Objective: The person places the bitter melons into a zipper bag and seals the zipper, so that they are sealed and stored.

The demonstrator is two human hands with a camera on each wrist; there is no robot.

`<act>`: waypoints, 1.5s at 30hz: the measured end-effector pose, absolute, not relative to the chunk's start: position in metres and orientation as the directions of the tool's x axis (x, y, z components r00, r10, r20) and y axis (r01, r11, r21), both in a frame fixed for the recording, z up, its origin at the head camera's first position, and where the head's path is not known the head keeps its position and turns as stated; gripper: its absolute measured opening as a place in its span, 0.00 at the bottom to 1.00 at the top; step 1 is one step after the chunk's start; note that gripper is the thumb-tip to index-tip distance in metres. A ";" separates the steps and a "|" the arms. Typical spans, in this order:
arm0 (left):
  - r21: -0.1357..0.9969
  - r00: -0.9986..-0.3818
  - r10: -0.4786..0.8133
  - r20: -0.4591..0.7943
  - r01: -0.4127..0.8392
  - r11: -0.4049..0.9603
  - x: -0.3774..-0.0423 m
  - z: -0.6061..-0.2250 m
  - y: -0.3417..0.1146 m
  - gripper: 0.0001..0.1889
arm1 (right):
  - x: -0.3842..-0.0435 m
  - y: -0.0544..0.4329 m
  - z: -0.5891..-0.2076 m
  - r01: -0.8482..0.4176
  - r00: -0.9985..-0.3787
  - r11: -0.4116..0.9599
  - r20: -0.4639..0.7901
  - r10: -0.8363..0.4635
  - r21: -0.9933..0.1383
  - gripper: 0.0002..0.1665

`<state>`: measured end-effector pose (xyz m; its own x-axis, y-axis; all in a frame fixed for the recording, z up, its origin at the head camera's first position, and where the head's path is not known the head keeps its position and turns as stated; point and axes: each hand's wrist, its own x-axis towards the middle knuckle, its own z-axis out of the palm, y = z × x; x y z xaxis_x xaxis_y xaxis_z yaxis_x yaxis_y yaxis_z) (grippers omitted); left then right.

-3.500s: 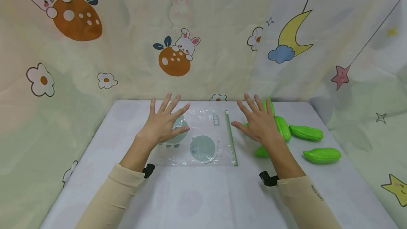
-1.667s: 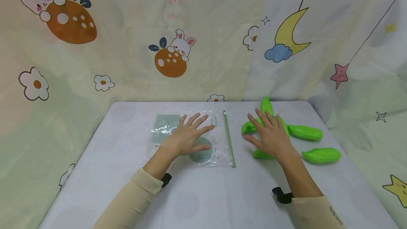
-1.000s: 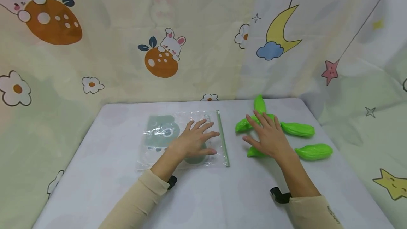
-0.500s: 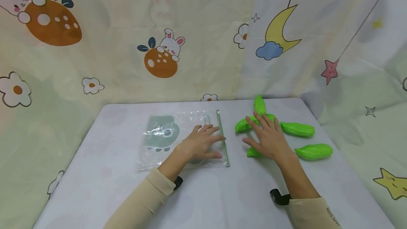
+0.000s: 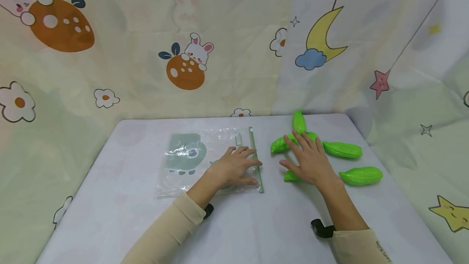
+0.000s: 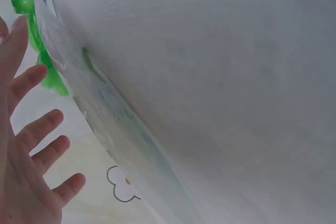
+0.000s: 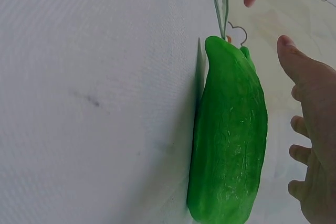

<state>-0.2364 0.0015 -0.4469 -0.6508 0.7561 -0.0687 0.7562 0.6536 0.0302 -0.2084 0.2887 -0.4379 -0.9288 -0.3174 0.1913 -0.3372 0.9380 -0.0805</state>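
Note:
A clear zip bag (image 5: 187, 152) printed with pale green cartoon shapes lies flat on the white table. Its green zip strip (image 5: 251, 133) faces right. My left hand (image 5: 236, 168) is over the bag's right part, fingers spread and slightly bent, fingertips by the strip; the left wrist view shows the hand (image 6: 31, 145) holding nothing, above the bag (image 6: 126, 129). My right hand (image 5: 311, 162) is spread over several bright green cucumber-like vegetables and partly hides them. In the right wrist view, one such vegetable (image 7: 228, 135) lies below the hand (image 7: 317, 129), with a gap between.
To the right lie two more green vegetables, one farther back (image 5: 342, 150) and one nearer (image 5: 361, 175). Another vegetable (image 5: 299, 121) points toward the table's back edge. Behind the table (image 5: 110, 215) hangs a cartoon-patterned curtain (image 5: 242, 52).
My left hand has moved right and nearer across the bag toward its zip strip. My right hand shifted right over the vegetables, then stayed nearly still. The head view turned slightly right.

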 end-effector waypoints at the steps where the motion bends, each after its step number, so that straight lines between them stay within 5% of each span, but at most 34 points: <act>1: 0.028 -0.651 0.755 -0.076 0.756 0.654 -0.237 -0.447 0.002 0.33 | -0.208 0.289 -0.438 -0.336 -0.930 0.938 0.188 -0.317 -0.081 0.48; 21: -0.036 -0.653 0.742 -0.153 0.754 0.656 -0.237 -0.448 0.013 0.33 | -0.208 0.285 -0.434 -0.336 -0.930 0.939 0.185 -0.317 -0.079 0.46; 45: 0.042 -0.682 0.707 -0.184 0.714 0.699 -0.230 -0.446 0.013 0.24 | -0.206 0.285 -0.436 -0.349 -0.917 0.936 0.224 -0.329 -0.052 0.46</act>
<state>-0.2301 0.0135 -0.4458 -0.6823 0.7074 -0.1843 0.7136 0.6993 0.0423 -0.2056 0.2847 -0.4360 -0.9172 -0.3295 0.2241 -0.3488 0.9358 -0.0517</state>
